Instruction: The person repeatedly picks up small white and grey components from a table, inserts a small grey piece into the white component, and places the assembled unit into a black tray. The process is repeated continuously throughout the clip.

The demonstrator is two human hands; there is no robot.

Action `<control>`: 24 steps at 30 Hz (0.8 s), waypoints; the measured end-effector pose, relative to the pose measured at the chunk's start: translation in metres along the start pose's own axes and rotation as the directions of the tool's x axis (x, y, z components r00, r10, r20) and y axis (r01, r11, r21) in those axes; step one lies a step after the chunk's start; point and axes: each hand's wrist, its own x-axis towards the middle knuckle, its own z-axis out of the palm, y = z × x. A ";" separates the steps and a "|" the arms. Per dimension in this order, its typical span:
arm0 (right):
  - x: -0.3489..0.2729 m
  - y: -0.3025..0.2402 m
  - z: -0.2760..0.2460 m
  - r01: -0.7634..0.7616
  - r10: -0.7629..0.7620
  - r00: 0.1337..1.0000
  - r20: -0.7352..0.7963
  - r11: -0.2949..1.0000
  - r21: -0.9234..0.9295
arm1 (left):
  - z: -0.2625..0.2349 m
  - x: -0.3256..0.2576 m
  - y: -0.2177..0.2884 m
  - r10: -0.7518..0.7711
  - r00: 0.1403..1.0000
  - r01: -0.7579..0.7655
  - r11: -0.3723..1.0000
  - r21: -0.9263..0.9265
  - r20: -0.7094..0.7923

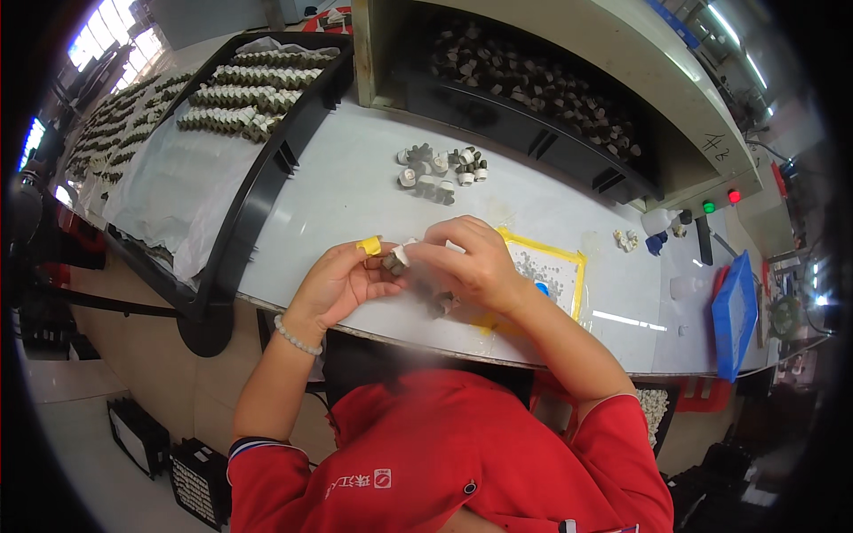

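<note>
My left hand (342, 282), a yellow wrap (370, 245) on one fingertip, pinches a small grey-and-white part (396, 259) over the front of the white table. From the other side my right hand (480, 266) closes its thumb and fingers on the same part; a white wrap (455, 247) shows on one of its fingers. Just below the hands, another small grey part (444, 304) lies near the table edge, partly blurred by a hazy spot. Beyond them sits a loose group of similar grey parts with white caps (439, 167).
Rows of these parts fill a black tray (233, 222) lined with white sheet at left. A black bin (533, 124) heaped with parts stands under a shelf. At right are a yellow-taped square (582, 275) with grey bits, a blue tray (734, 315) and a small white bottle (657, 220).
</note>
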 end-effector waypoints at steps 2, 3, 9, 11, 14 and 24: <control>0.002 -0.004 -0.004 0.052 -0.051 0.998 0.033 0.998 -0.020 | 0.005 -0.003 -0.004 0.036 0.999 -0.036 0.999 -0.032 -0.019; 0.002 -0.005 -0.006 0.075 -0.074 0.996 0.051 0.997 -0.030 | 0.008 -0.004 -0.006 0.060 0.997 -0.060 0.998 0.012 -0.043; -0.003 -0.009 -0.011 -0.060 0.065 0.983 0.173 0.998 -0.036 | 0.013 0.002 -0.018 0.379 0.920 -0.297 0.841 0.452 -0.101; -0.012 -0.014 -0.024 -0.211 0.206 0.938 0.278 0.977 -0.011 | 0.014 0.004 -0.022 0.519 0.854 -0.371 0.621 0.690 -0.009; -0.027 -0.029 -0.040 -0.381 0.360 0.853 0.378 0.924 -0.022 | 0.017 0.006 -0.023 0.504 0.863 -0.266 0.395 0.879 0.035; -0.043 -0.036 -0.028 -0.432 0.417 0.838 0.353 0.901 -0.040 | 0.021 0.015 -0.010 0.353 0.891 -0.332 0.074 0.940 0.287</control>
